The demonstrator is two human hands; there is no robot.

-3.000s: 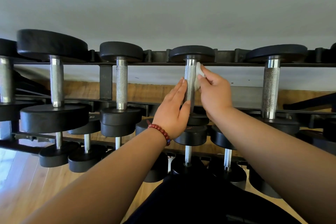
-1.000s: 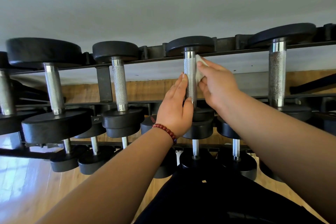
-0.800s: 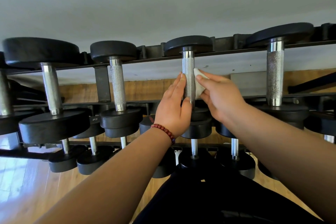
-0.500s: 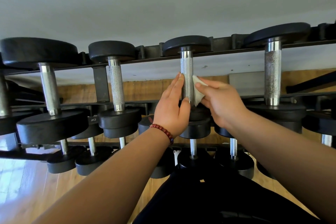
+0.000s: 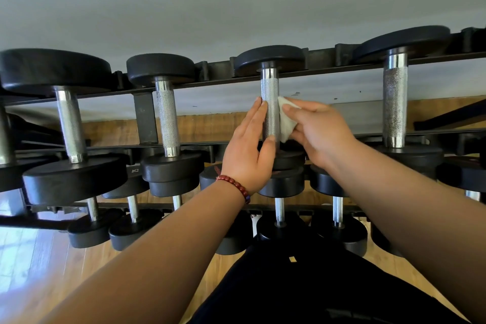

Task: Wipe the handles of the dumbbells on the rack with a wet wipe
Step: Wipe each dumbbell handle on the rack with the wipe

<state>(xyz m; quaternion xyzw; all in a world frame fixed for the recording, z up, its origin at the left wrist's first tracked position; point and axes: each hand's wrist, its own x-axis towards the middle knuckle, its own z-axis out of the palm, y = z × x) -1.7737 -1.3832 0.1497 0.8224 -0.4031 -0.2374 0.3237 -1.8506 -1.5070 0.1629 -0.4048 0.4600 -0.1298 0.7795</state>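
Setting: pale grey wall, wooden floor, black tiered metal rack (image 5: 218, 72).
Handle: knurled steel handle (image 5: 269, 92), long axis 12-to-6, between both hands.
Left hand (image 5: 249, 150): fingers straight, flat on its 9 o'clock side.
Right hand (image 5: 318, 129): pinches white wet wipe (image 5: 286, 123) against its 3 o'clock side.

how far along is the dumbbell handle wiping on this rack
Done: no handle shows any mark of wiping, so I cannot tell. In hand: the right hand presses the wet wipe against the right side of the top-row handle between the hands, while the left hand steadies it with straight fingers. Left: possibly the top-row handle to the right and the lower-row handles, which neither hand touches.
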